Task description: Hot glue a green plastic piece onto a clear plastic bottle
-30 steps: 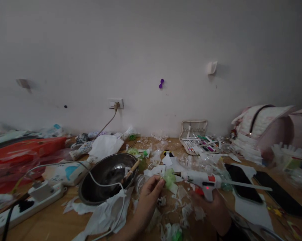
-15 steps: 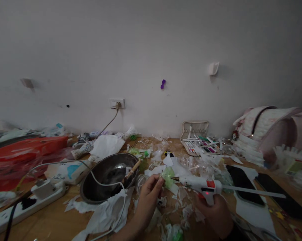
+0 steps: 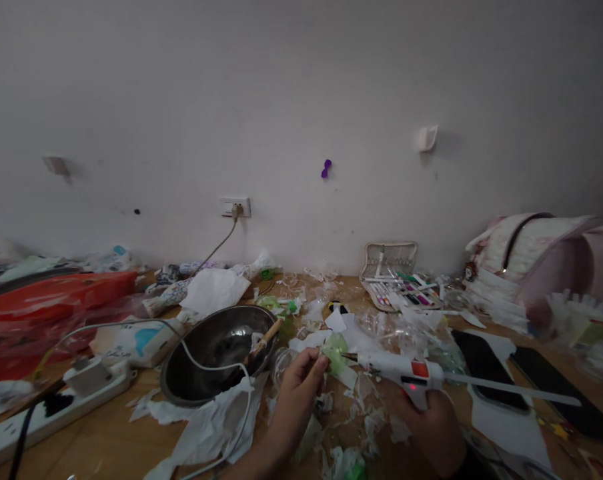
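Note:
My left hand (image 3: 301, 381) pinches the left side of a crumpled, translucent pale green piece (image 3: 337, 353), which looks like thin plastic. My right hand (image 3: 429, 427) is wrapped round the handle of a white hot glue gun (image 3: 396, 371) with a lit red light. A long clear glue stick (image 3: 511, 388) juts out of the gun's back end to the right. The nozzle points left and its tip is at the green piece's right edge; whether they touch I cannot tell. My right fingers at the trigger are dark and partly hidden.
A dark metal bowl (image 3: 216, 353) holding a wooden-handled tool stands left of my hands, a white cable across it. Left lie a power strip (image 3: 46, 417) and a red plastic bag (image 3: 56, 297). Plastic scraps, a marker case (image 3: 389, 253), a phone (image 3: 489, 367) and a backpack (image 3: 526, 267) surround the right.
Hardly anything differs. The glue stick's far end sits slightly further right and lower, while both hands and the green piece keep nearly the same place.

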### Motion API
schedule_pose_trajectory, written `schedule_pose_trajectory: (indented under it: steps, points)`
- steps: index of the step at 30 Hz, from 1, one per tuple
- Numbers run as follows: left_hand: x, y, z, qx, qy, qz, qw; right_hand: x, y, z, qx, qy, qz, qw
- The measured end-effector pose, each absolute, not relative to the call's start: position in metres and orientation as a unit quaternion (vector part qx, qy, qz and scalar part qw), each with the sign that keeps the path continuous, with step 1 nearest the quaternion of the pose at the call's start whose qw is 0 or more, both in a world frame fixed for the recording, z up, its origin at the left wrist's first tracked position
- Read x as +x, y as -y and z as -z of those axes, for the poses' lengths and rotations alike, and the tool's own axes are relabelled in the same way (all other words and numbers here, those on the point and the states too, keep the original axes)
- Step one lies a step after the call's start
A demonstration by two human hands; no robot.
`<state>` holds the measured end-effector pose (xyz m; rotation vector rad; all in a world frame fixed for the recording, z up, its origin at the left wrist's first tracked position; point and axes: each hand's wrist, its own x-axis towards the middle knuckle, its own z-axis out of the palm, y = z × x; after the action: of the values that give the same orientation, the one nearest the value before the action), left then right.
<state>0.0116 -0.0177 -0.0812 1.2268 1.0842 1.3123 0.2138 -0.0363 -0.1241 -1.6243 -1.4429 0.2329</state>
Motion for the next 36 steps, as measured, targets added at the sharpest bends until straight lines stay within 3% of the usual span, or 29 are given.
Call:
schedule_pose_trajectory:
  steps: [36]
  points:
    - [0.012, 0.019, 0.090, 0.557, -0.443, -0.522, 0.471, 0.206, 0.041, 0.106, -0.625, 0.554, -0.156, 0.527]
